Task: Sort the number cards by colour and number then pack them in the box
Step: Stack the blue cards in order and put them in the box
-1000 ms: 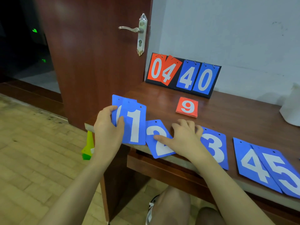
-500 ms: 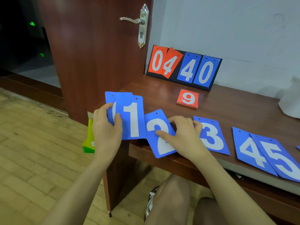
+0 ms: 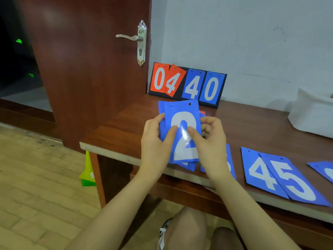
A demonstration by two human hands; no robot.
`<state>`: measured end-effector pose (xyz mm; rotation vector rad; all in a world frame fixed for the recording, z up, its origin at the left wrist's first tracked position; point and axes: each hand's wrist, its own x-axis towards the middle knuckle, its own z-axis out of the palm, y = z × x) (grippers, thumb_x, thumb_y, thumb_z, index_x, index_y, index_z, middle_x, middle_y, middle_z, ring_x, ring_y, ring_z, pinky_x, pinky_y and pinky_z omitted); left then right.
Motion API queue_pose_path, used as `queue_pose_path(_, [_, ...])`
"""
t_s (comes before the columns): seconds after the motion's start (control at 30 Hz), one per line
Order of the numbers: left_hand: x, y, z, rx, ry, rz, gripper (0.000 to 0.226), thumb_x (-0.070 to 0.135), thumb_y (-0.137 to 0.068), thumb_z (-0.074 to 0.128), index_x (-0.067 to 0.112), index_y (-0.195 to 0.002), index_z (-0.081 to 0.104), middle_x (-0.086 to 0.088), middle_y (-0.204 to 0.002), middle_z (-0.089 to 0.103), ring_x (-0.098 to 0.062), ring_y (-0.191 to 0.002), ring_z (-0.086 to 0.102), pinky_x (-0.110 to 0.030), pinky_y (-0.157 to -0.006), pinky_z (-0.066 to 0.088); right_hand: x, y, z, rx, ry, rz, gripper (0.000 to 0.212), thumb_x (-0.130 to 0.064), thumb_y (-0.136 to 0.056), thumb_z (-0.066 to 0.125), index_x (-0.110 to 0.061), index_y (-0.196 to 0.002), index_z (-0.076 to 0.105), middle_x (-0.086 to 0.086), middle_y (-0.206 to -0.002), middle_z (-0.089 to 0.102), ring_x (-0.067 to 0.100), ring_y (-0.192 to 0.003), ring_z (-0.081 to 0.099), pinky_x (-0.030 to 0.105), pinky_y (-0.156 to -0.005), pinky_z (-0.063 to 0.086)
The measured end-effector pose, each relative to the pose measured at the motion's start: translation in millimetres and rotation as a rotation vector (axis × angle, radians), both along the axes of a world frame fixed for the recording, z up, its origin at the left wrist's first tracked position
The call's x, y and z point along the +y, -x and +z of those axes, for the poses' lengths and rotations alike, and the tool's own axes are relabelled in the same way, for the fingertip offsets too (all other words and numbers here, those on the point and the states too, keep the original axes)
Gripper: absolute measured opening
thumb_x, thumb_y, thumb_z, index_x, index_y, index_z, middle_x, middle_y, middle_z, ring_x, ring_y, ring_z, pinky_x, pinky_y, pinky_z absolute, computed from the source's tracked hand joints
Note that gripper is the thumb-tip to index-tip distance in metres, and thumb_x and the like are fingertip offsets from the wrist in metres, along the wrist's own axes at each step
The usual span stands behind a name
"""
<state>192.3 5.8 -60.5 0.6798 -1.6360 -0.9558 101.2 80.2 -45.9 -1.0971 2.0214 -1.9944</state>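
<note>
Both hands hold a small stack of blue number cards above the wooden table (image 3: 122, 134), with the blue 2 card (image 3: 183, 123) on top facing me. My left hand (image 3: 155, 141) grips the stack's left edge, thumb on the 2. My right hand (image 3: 210, 138) grips the right edge, thumb on the card's face. The blue 3 card (image 3: 229, 163) lies mostly hidden under my right wrist. Blue 4 (image 3: 261, 174) and blue 5 (image 3: 295, 183) cards lie overlapping to the right. A sliver of the red 9 card (image 3: 202, 112) shows behind the stack.
A black scoreboard stand (image 3: 187, 83) with red 0 4 and blue 4 0 leans on the wall at the back. A white object (image 3: 311, 114) sits at the far right. Another blue card (image 3: 324, 170) lies at the right edge. A brown door (image 3: 90, 69) stands left.
My right hand picked the blue 2 card off the table and put it on top of the cards in my left hand. Both hands now hold the stack higher.
</note>
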Motion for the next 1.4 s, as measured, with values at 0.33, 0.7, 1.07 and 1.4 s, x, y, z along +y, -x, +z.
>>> queue_pose_path(0.33, [-6.0, 34.5, 6.0, 0.098, -0.095, -0.111, 0.047, 0.022, -0.086, 0.063, 0.023, -0.128, 0.042, 0.006, -0.125, 0.056, -0.005, -0.108, 0.058, -0.017, -0.074, 0.055, 57.9, 67.6, -2.8, 0.472, -1.089, -0.399, 0.066, -0.076, -0.071, 0.052, -0.018, -0.101, 0.056, 0.005, -0.116, 0.044, 0.028, -0.113, 0.037, 0.041, -0.095, 0.027])
queue_pose_path(0.7, [-21.2, 20.0, 3.1, -0.003, -0.028, 0.073, 0.041, 0.016, -0.088, 0.060, 0.017, -0.126, 0.046, 0.000, -0.126, 0.054, -0.013, -0.111, 0.055, -0.015, -0.077, 0.048, 40.5, 74.0, 11.6, 0.226, -1.133, -0.086, 0.062, -0.053, -0.071, 0.073, -0.018, -0.120, 0.057, 0.009, -0.127, 0.042, 0.030, -0.121, 0.034, 0.037, -0.092, 0.035])
queue_pose_path(1.07, [-18.6, 22.2, 6.9, -0.039, -0.009, 0.117, 0.039, 0.018, -0.090, 0.058, 0.017, -0.126, 0.046, 0.001, -0.129, 0.051, -0.003, -0.110, 0.046, -0.021, -0.082, 0.048, 44.4, 70.6, -5.9, 0.258, -0.778, -0.195, 0.057, -0.031, -0.082, 0.069, -0.022, -0.129, 0.037, -0.003, -0.120, 0.052, 0.024, -0.122, 0.044, 0.039, -0.104, 0.028])
queue_pose_path(1.4, [-12.5, 24.0, 1.5, -0.101, 0.003, 0.153, 0.038, 0.017, -0.091, 0.056, 0.017, -0.128, 0.046, 0.002, -0.130, 0.049, 0.001, -0.109, 0.043, -0.001, -0.063, 0.037, 61.3, 62.2, -28.1, 0.655, -0.747, -0.067, 0.026, -0.043, -0.092, 0.051, -0.030, -0.112, 0.060, -0.012, -0.133, 0.049, 0.013, -0.124, 0.043, 0.027, -0.090, 0.019])
